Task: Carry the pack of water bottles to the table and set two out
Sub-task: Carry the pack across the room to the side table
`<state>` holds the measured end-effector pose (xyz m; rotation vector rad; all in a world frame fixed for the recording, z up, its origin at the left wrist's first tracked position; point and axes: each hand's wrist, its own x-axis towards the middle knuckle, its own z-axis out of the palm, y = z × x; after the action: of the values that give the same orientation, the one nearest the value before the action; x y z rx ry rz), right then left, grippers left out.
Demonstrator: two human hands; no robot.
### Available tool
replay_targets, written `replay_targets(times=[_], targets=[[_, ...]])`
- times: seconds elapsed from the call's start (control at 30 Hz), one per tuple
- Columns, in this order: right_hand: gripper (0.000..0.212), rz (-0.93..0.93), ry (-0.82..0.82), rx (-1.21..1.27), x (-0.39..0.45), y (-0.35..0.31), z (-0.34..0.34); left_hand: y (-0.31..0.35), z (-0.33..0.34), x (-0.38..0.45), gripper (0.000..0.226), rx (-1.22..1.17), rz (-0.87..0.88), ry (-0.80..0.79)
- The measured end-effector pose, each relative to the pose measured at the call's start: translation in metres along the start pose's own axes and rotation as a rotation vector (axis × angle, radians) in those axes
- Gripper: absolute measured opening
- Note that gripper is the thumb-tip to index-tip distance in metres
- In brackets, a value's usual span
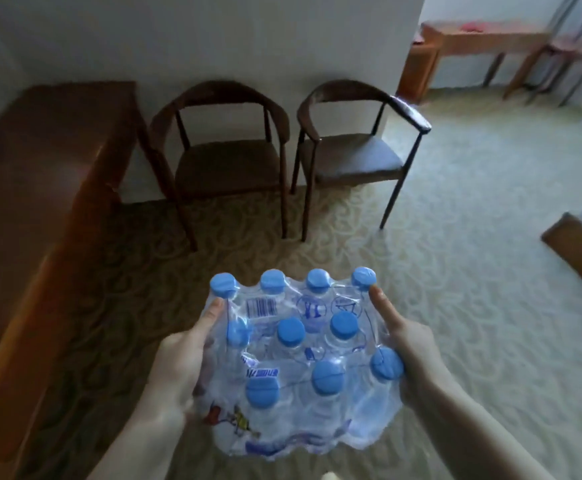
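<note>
Facing dark table (40, 161), two chairs (227, 150), patterned carpet (456, 306).

Patterned carpet floor (438, 271) carrying two dark chairs (227, 157), side by side; dark wooden desk (40, 150) at left.

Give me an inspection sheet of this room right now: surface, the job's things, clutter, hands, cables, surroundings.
Surface: dark wooden table at left, top bare where visible.
Job's things: shrink-wrapped pack of water bottles, blue caps, wrap looks unopened, carried above the carpet.
Clutter: nothing seen.
Grippers: left hand and right hand grip opposite sides of the pack.
Cables: nothing seen.
Surroundings: two dark armchairs against the wall, patterned carpet, lighter desk far right.
</note>
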<state>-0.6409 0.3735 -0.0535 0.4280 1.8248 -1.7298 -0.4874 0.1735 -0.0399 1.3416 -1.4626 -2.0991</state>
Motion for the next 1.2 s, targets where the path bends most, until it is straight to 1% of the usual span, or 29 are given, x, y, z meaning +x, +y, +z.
replay_targets(times=[0.1, 0.17, 0.23, 0.37, 0.43, 0.47, 0.5, 0.53, 0.6, 0.7, 0.77, 0.83, 0.9, 1.0, 1.1, 1.13, 1.17, 1.2], targets=[[0.087, 0.02, 0.063, 0.036, 0.02, -0.012, -0.06, -0.011, 0.065, 0.004, 0.057, 0.026, -0.027, -0.079], [0.071, 0.042, 0.072, 0.069, 0.029, -0.018, -0.091, -0.014, 0.1, 0.01, 0.056, 0.05, -0.04, -0.127], [0.068, 0.057, 0.106, 0.097, 0.039, -0.023, -0.117, -0.014, 0.134, 0.02, 0.057, 0.093, -0.049, -0.172], [0.073, 0.12, 0.21, 0.187, 0.067, -0.037, -0.159, -0.011, 0.204, 0.053, 0.063, 0.223, -0.09, -0.261], [0.086, 0.108, 0.262, 0.234, 0.086, -0.048, -0.175, -0.009, 0.238, 0.071, 0.057, 0.265, -0.113, -0.334], [0.096, 0.098, 0.283, 0.252, 0.097, -0.054, -0.183, -0.006, 0.256, 0.08, 0.059, 0.277, -0.128, -0.376], [0.099, 0.084, 0.302, 0.262, 0.108, -0.061, -0.191, -0.002, 0.275, 0.089, 0.066, 0.295, -0.135, -0.397], [0.099, 0.073, 0.325, 0.267, 0.119, -0.071, -0.198, 0.001, 0.295, 0.1, 0.071, 0.325, -0.12, -0.406], [0.102, 0.064, 0.363, 0.279, 0.142, -0.092, -0.213, 0.01, 0.335, 0.118, 0.069, 0.371, -0.093, -0.428], [0.109, 0.045, 0.417, 0.331, 0.173, -0.124, -0.237, 0.028, 0.397, 0.139, 0.069, 0.385, -0.121, -0.531], [0.114, 0.016, 0.484, 0.347, 0.192, -0.144, -0.255, 0.041, 0.438, 0.147, 0.065, 0.443, -0.073, -0.532], [0.115, 0.006, 0.523, 0.368, 0.211, -0.16, -0.276, 0.052, 0.48, 0.152, 0.062, 0.491, -0.044, -0.563], [0.109, -0.001, 0.558, 0.391, 0.23, -0.176, -0.301, 0.057, 0.521, 0.158, 0.062, 0.505, -0.031, -0.595], [0.105, 0.007, 0.596, 0.395, 0.262, -0.198, -0.341, 0.053, 0.584, 0.171, 0.061, 0.532, -0.054, -0.624], [0.121, 0.048, 0.589, 0.418, 0.297, -0.223, -0.385, 0.043, 0.648, 0.179, 0.06, 0.55, -0.053, -0.619], [0.123, 0.057, 0.583, 0.423, 0.31, -0.232, -0.402, 0.039, 0.669, 0.183, 0.061, 0.546, -0.055, -0.617], [0.119, 0.061, 0.582, 0.418, 0.322, -0.242, -0.418, 0.035, 0.69, 0.186, 0.061, 0.543, -0.066, -0.616], [0.111, 0.056, 0.59, 0.407, 0.335, -0.253, -0.434, 0.033, 0.711, 0.188, 0.062, 0.532, -0.084, -0.618]])
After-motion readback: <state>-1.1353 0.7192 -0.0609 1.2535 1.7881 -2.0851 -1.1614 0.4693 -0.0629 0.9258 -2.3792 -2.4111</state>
